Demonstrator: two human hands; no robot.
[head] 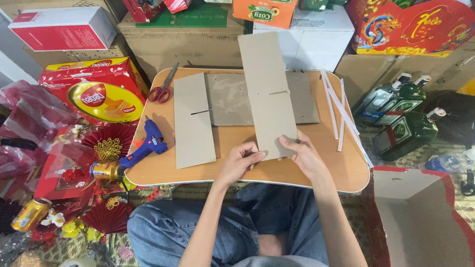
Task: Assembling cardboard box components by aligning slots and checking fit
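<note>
Gripping the near end of a long grey cardboard strip (267, 94) over a small wooden lap table (341, 168), the left hand (241, 160) and right hand (303, 154) pinch its corners. A red-and-yellow wafer box (96, 89) sits far left; green bottles (403, 123) lie right.

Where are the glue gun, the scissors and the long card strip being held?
blue glue gun (150, 142), head view, on its body.
red-handled scissors (159, 93), head view, on the handles.
long card strip (267, 94), head view, on its middle.
</note>
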